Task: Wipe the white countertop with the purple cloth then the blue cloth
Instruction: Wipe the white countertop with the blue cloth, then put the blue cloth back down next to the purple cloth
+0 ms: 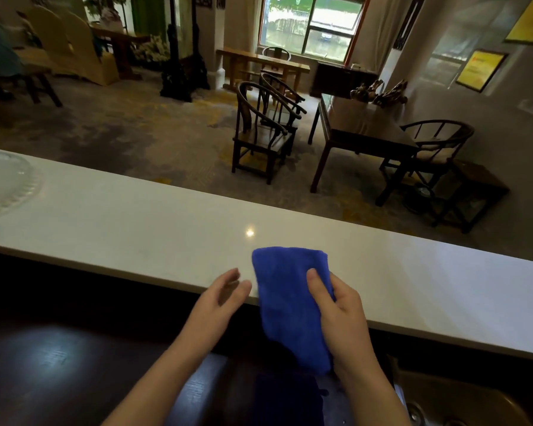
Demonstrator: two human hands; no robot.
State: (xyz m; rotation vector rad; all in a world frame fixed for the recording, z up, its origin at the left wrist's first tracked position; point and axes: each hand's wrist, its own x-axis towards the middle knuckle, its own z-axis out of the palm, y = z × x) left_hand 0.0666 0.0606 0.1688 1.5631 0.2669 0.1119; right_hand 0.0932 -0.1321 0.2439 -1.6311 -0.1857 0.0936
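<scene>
A folded blue cloth hangs over the near edge of the long white countertop, its top part lying on the surface. My right hand grips the cloth's right side, thumb pressed on its front. My left hand hovers just left of the cloth at the counter's edge, fingers apart and holding nothing. I see no purple cloth that I can be sure of; a dark bluish fabric lies below the hands on the lower dark surface.
A glass dish sits on the countertop at the far left. A lower dark counter runs below, with a metal sink at the bottom right. Beyond the counter stand wooden chairs and a table.
</scene>
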